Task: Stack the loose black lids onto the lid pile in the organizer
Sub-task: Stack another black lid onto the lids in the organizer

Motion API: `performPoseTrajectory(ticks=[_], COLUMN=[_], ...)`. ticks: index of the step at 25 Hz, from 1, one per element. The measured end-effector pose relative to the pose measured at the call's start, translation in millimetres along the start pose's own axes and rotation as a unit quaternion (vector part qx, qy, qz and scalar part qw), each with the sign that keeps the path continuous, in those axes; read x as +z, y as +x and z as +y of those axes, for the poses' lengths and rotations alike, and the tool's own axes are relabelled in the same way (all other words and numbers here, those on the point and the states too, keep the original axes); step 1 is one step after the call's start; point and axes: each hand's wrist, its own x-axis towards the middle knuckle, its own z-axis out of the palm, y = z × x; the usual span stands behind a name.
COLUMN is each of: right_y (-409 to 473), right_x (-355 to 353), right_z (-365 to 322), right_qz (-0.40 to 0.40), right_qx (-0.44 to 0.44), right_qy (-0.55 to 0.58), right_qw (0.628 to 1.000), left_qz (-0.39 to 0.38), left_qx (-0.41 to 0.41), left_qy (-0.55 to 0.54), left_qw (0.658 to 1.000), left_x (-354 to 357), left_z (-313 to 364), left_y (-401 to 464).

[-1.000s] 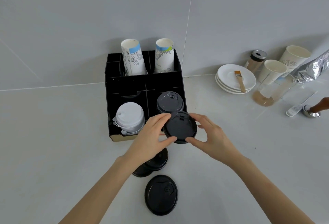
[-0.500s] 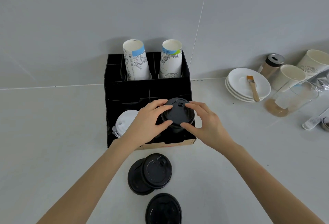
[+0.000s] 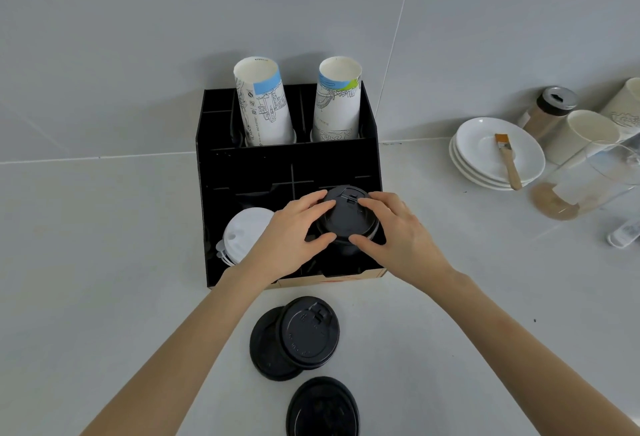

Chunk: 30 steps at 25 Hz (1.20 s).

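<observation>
Lid [image 3: 346, 216] now seated atop black pile [image 3: 344, 245] in organizer's [image 3: 287, 158] front right compartment, no longer carried above surface [image 3: 104, 262]. Left hand [image 3: 289, 235] and right hand [image 3: 394, 228] pinching its rim, grip narrow, pressing down. Three loose lids [image 3: 308, 331] left near front edge. White lids [image 3: 244, 233] in front left compartment; two paper cups [image 3: 263, 103] upright in rear slots.

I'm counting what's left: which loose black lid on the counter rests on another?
The upper lid nearest the organizer overlaps another; the front lid lies alone.
</observation>
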Motion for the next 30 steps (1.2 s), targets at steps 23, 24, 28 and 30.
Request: performPoseTrajectory(ticks=[23, 24, 28, 30], right_y=[-29, -34, -57, -70], right_x=[0, 0, 11, 26], right_z=[-7, -11, -26, -27], right_qz=[0.04, 0.061, 0.072, 0.041], right_qx=[0.001, -0.007, -0.043, -0.044], right_qy=[-0.021, -0.018, 0.026, 0.046], right_qw=[0.999, 0.998, 0.996, 0.997], left_qz=[0.074, 0.081, 0.09, 0.069], left_qx=[-0.001, -0.002, -0.008, -0.012], left_qy=[-0.026, -0.031, -0.052, -0.058], left_qw=[0.997, 0.996, 0.995, 0.996], left_x=[-2, -2, 4, 12], left_z=[3, 2, -4, -9], left_y=[-36, -42, -71, -86])
